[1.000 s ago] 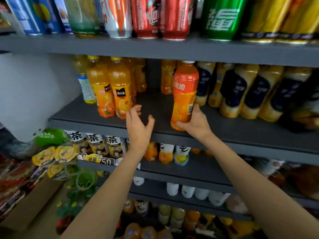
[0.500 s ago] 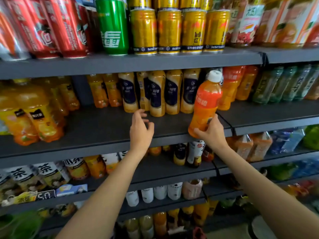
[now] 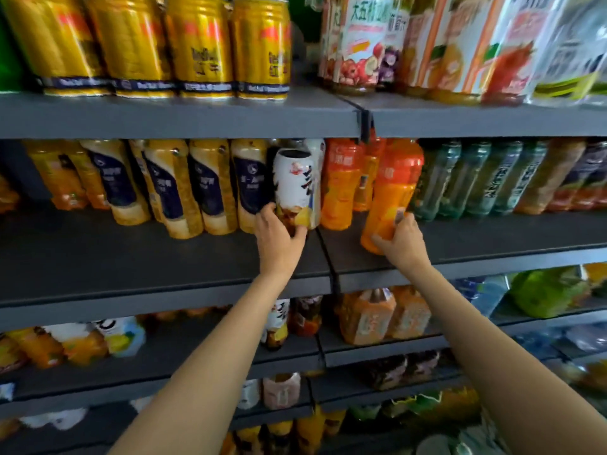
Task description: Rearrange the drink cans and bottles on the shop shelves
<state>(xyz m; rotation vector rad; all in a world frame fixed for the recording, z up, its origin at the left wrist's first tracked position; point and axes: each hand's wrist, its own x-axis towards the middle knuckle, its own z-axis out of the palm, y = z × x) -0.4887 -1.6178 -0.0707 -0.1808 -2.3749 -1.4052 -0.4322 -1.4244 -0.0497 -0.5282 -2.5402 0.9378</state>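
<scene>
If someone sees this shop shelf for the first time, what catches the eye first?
Probably the two hands on the middle shelf: the left hand grips a white can, and the right hand holds an orange bottle, tilted. Above them stands a bright row of gold cans.

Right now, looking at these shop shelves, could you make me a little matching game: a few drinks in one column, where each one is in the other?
Things:
1. white can
2. orange bottle
3. gold cans
4. green bottles

Places:
A. top shelf, in a row
B. held low down by the right hand
C. middle shelf, right of both hands
D. gripped at its base by the left hand

Pairs: 1-D, 2-B, 3-A, 4-C
</scene>
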